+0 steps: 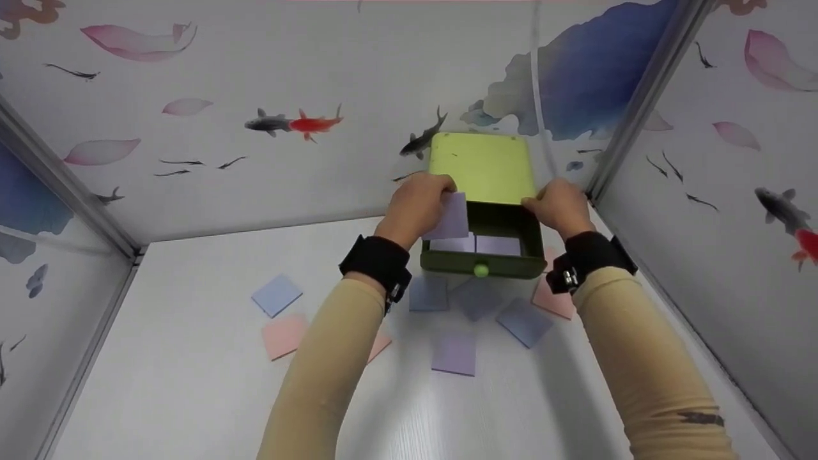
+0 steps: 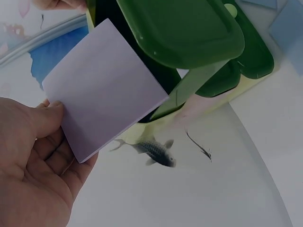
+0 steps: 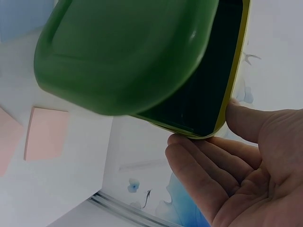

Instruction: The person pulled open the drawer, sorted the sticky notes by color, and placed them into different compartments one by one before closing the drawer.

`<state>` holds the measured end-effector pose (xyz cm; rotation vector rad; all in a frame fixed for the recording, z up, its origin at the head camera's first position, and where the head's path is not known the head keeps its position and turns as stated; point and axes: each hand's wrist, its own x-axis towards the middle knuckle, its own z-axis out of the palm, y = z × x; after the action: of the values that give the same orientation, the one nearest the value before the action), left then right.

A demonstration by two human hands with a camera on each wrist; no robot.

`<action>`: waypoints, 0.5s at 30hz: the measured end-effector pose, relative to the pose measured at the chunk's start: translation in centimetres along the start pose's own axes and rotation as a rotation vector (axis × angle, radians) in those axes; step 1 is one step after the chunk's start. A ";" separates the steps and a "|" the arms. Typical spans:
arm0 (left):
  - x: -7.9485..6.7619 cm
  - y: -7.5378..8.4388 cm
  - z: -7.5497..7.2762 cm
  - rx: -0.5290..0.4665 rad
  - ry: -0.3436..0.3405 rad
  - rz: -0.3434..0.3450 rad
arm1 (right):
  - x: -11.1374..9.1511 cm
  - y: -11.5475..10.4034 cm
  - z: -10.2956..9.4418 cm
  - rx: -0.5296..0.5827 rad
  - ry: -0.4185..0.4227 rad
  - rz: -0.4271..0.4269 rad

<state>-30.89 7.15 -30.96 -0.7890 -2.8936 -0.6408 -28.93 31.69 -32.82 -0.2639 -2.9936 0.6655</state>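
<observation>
Over the open drawer (image 1: pixel 447 262), a purple card (image 1: pixel 455 220) is pinched in the left grip (image 1: pixel 415 203), while the cabinet (image 1: pixel 482 167) behind is held (apparently for steadiness) by the right grip (image 1: pixel 563 207)

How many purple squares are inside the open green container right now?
2 visible: the left square and the right square, side by side in the container. More may be hidden, since the left hand holds another purple square partly in front.
</observation>
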 end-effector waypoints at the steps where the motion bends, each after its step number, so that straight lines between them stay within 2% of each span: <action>1: 0.1 0.2 0.3 0.006 -0.009 0.007 | 0.0 0.0 0.0 0.001 0.002 -0.003; 8: 0.5 1.2 1.7 0.049 -0.107 0.025 | -0.2 -0.1 0.0 0.006 0.012 0.020; 15: 0.8 0.9 2.5 0.073 -0.181 0.017 | -0.2 -0.2 0.0 0.019 0.004 0.033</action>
<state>-31.02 9.29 -32.74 -0.9052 -3.0480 -0.4822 -28.79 31.54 -32.72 -0.3140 -2.9836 0.6946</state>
